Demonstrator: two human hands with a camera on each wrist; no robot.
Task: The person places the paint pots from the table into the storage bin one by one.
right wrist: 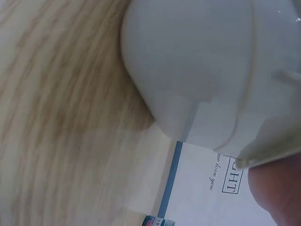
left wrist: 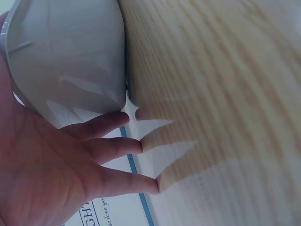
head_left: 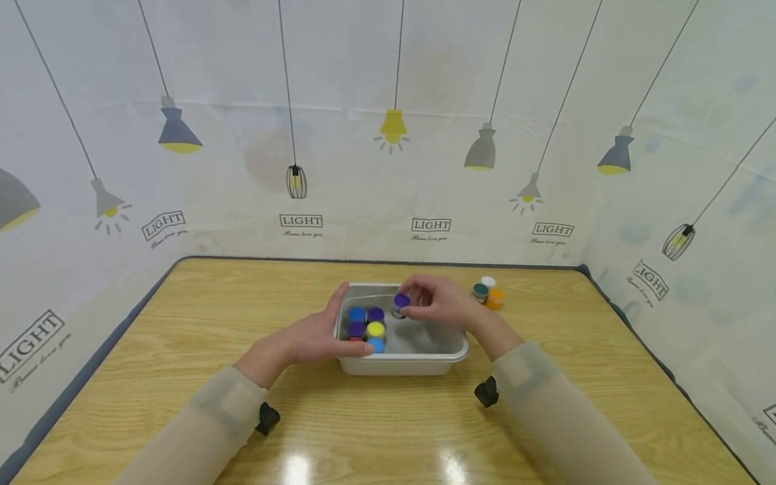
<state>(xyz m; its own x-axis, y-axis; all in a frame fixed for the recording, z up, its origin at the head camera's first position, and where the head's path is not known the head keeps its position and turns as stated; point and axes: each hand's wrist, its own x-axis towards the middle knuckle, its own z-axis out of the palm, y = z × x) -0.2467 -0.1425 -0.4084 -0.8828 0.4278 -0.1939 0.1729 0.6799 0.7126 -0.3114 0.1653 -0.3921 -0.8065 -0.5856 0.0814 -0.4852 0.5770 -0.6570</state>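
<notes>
A white plastic bin stands on the table. Inside, at its left end, are several small paint jars, with blue, yellow and light-blue lids among them. The left hand rests along the bin's left end, thumb lying over the front corner; in the left wrist view its other fingers are straight and spread, tips down at the tabletop beside the bin wall. Over the bin's middle, the right hand pinches a purple-lidded paint jar between thumb and fingertips, upright.
Behind the bin to the right, three jars stand close together on the table: one white-lidded, one dark green, one orange. A wall hanging printed with lamps rises beyond the table's back edge.
</notes>
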